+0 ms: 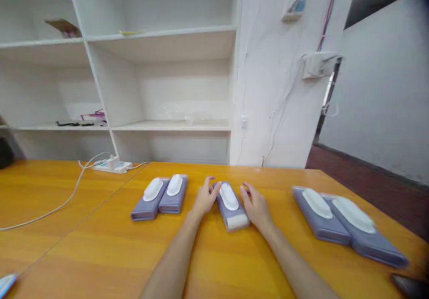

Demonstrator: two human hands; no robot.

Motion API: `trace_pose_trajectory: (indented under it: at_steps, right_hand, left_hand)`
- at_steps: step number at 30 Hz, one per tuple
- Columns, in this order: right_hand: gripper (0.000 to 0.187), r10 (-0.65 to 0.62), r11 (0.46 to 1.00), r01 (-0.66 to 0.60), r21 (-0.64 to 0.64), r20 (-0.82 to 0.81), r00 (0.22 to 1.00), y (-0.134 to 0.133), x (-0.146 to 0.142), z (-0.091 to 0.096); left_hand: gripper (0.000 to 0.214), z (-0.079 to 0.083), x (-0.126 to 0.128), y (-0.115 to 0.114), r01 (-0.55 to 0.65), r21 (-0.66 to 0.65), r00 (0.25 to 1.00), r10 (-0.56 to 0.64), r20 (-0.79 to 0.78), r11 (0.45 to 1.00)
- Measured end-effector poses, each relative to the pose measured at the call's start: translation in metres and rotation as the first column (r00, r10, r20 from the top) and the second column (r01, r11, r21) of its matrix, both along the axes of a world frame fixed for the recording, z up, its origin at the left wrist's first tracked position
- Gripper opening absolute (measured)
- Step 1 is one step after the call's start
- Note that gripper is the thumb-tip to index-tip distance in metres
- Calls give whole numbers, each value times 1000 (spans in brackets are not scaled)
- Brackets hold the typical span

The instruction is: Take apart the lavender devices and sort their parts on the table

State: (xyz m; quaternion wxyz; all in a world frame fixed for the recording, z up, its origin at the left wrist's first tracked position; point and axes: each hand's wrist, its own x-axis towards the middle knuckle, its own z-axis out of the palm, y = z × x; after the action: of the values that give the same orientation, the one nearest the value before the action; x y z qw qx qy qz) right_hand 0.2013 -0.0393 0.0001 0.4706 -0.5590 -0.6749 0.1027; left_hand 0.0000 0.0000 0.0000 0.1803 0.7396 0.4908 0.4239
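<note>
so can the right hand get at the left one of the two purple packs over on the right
Probably yes: the right hand is open beside the middle pack, and I see only tabletop between it and the left pack of that pair. A sideways reach should do.

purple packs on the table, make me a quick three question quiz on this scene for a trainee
1. Multiple choice: how many purple packs lie on the table? A) three B) five C) seven
2. True or false: the white power strip lies to the right of the middle pack.
3. Fill in the blank: the middle pack lies between the left hand and the ____.

Key: 1. B. 2. False; it lies to the left. 3. Right hand.
</note>
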Motion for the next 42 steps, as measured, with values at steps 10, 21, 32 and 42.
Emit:
trace_pose_trajectory:
  at_steps: [10, 21, 32, 42]
  right_hand:
    - [45, 172, 985, -172, -23, -18, 985, -8, -5, 5]
    - [42, 102, 993, -108, 41, 129, 986, -12, -4, 5]
    - [74, 147, 987, -131, -98, 178, 973, -8, -10, -5]
    - [84, 296, 940, -298, -166, -33, 954, -10, -1, -1]
  left_hand:
    - [37, 5, 2, -1, 2, 71, 992, 7, -125, 997]
    - [51, 6, 8, -7, -362, 101, 898, 376, -229, 927]
    - [42, 16, 9, -17, -160, 399, 887, 309, -344, 903]
    - [58, 26, 9, -26, 12, 370, 852, 184, -491, 929]
